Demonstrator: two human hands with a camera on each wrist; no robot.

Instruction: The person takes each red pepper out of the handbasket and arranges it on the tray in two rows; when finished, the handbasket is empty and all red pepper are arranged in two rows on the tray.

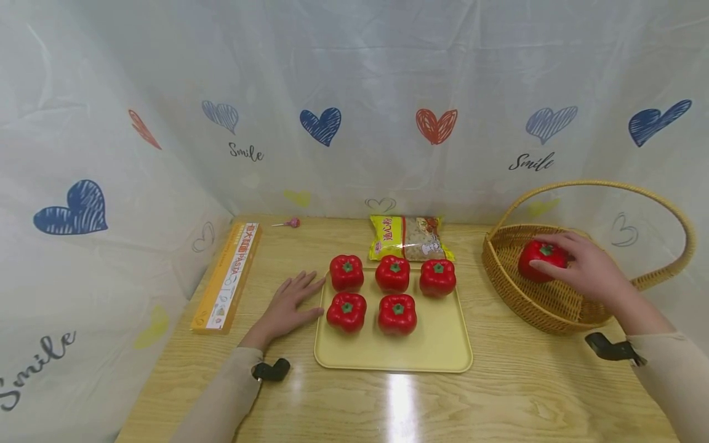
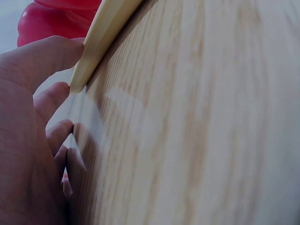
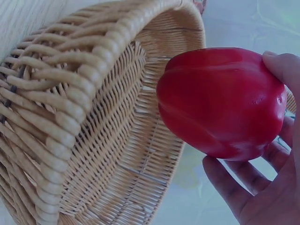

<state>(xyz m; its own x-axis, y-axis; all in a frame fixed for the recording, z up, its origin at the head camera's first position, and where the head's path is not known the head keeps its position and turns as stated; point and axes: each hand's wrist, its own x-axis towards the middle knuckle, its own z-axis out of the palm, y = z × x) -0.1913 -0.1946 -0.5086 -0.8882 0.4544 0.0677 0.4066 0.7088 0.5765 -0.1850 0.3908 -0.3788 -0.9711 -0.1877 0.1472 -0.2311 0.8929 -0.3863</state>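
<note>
My right hand (image 1: 588, 266) grips a red bell pepper (image 3: 220, 103) between thumb and fingers, over the wicker basket (image 3: 84, 84). In the head view that pepper overlaps the basket's inside, its green stem facing up. My left hand (image 1: 287, 309) lies with spread fingers on the table at the left edge of the yellow tray (image 1: 393, 355). In the left wrist view the thumb and a fingertip (image 2: 58, 93) are right at the tray's rim. Several more red bell peppers (image 1: 397, 314) stand in two rows on the tray, stems up.
A bag of pasta (image 1: 411, 238) lies behind the tray against the curtain (image 1: 354, 74). At the left lies a long orange pasta box (image 1: 227, 277), with a lollipop (image 1: 292, 223) beyond it. The basket's tall arched handle (image 1: 604, 183) rises at the right.
</note>
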